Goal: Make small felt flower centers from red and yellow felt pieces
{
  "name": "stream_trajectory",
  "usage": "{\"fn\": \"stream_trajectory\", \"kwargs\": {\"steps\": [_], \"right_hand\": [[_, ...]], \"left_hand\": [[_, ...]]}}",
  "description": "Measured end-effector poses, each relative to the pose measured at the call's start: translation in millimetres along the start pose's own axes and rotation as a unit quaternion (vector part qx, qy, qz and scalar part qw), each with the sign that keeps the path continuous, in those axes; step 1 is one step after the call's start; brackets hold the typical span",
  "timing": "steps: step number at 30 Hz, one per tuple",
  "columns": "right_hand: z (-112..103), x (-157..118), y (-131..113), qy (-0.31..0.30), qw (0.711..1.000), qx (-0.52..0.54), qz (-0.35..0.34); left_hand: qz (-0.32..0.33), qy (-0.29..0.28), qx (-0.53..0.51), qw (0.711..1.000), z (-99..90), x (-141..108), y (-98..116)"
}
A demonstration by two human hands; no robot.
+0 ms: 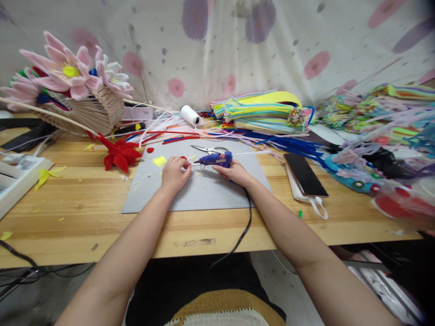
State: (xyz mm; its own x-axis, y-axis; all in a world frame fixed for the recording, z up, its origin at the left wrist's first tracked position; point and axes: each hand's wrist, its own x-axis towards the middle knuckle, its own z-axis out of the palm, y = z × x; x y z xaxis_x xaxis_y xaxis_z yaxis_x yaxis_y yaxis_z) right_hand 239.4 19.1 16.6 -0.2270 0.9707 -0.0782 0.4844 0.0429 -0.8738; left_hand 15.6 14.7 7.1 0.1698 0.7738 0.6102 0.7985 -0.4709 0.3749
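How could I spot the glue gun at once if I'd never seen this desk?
On the wooden table, find the grey mat in the middle. Over it, the person's right hand holds the glue gun. Its blue, pistol-like body and black cord set it apart from the scissors lying just behind it.

Blue glue gun [215,159] — nozzle [196,162] pointing left — over grey mat [207,197].

Head-worn view, forward and down over table [217,224]
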Motion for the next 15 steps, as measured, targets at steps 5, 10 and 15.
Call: {"fn": "stream_trajectory", "kwargs": {"steps": [5, 10, 15], "right_hand": [[-0.8, -2.2, -3.7, 0.010, 1.000, -0.003, 0.002], [-2.1, -3.5, -5.7, 0.017, 1.000, 0.001, -0.002], [-3.6, -2.9, -4.4, 0.016, 1.000, 0.011, 0.002]], "left_hand": [[0.004, 0.000, 0.003, 1.000, 0.0, 0.2, -1.0], [-0.002, 0.003, -0.005, 1.000, 0.6, 0.5, -2.0], [-0.011, 0.008, -0.014, 1.000, 0.8, 0.2, -3.5]]}}
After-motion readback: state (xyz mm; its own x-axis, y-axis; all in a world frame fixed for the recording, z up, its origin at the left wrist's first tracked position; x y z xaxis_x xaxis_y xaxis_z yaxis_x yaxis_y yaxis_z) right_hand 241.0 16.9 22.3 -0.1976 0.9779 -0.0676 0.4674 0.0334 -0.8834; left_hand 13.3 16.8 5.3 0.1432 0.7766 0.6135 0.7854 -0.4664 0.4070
